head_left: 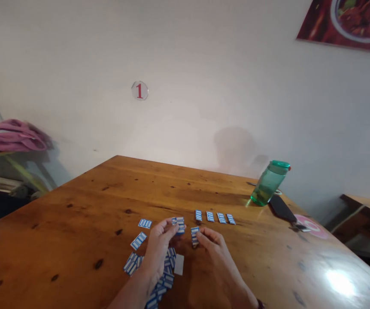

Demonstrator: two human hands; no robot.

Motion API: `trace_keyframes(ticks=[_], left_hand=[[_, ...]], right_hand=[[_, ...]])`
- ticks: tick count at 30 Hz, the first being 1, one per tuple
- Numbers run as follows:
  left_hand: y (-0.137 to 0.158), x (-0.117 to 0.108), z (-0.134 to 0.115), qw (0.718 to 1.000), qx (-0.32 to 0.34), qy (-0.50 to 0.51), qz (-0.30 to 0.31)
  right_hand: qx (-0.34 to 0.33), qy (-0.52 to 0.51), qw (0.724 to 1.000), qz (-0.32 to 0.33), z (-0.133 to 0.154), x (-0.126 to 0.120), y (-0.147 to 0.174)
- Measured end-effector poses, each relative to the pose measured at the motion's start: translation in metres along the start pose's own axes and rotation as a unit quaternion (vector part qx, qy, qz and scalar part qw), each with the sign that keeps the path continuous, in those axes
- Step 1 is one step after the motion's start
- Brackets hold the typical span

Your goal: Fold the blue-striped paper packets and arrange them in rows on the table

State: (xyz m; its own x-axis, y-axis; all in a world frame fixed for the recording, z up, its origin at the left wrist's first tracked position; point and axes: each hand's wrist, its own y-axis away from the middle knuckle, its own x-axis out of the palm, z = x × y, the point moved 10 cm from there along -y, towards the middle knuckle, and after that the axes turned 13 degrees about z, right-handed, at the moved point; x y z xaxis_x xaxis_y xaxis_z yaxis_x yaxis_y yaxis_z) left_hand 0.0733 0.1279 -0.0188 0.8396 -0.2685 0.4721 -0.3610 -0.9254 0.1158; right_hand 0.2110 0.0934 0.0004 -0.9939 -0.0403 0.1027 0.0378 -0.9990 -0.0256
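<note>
My left hand (159, 240) pinches a small stack of blue-and-white cards (180, 225) between thumb and fingers, above the table. Close by on the right, my right hand (213, 241) grips one or more similar cards (194, 236) at their right edge. Beneath my left wrist lies a loose pile of the same cards (164, 283), partly hidden by the forearm. A blank white card (179, 265) rests beside that pile. Beyond my hands, several cards (210, 216) lie in a spaced row. More cards (138, 240) lie left of my left hand.
On the right of the wooden table (85, 206) stands a green translucent bottle (270, 183). A dark flat case (282, 209) and a pink round item (312, 226) lie beside it. A wall rises behind the far edge. Pink cloth (13, 135) sits at the far left.
</note>
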Motion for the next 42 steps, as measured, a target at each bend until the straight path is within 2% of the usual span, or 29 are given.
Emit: trace_keyframes(ticks=[3,6,15,21,27,33,38,42], left_hand=[[0.001,0.013,0.008,0.999,-0.021,-0.011,0.033],[0.002,0.017,0.012,0.999,-0.026,-0.024,0.035],[-0.002,0.019,0.016,0.996,-0.011,-0.075,0.050],[-0.001,0.017,0.013,0.994,0.011,-0.105,0.041],[0.000,0.015,0.013,0.992,-0.004,-0.125,0.033],[0.002,0.020,0.010,0.994,-0.008,-0.102,0.046],[0.005,0.026,0.016,0.992,-0.037,-0.098,0.076],[0.004,0.023,0.017,0.994,-0.047,-0.077,0.058]], right_hand=[[-0.022,-0.030,0.999,-0.017,0.002,-0.001,0.006],[-0.049,-0.029,0.998,-0.028,0.007,-0.001,0.007],[-0.085,0.063,0.990,-0.090,0.007,-0.005,0.009],[-0.072,0.137,0.983,-0.100,0.002,-0.004,0.011],[-0.072,0.068,0.993,-0.060,0.000,0.002,0.007],[-0.023,-0.059,0.997,-0.041,-0.008,0.004,0.006],[-0.029,-0.047,0.995,-0.077,-0.006,-0.007,0.009],[-0.024,-0.051,0.996,-0.068,-0.005,-0.007,0.009]])
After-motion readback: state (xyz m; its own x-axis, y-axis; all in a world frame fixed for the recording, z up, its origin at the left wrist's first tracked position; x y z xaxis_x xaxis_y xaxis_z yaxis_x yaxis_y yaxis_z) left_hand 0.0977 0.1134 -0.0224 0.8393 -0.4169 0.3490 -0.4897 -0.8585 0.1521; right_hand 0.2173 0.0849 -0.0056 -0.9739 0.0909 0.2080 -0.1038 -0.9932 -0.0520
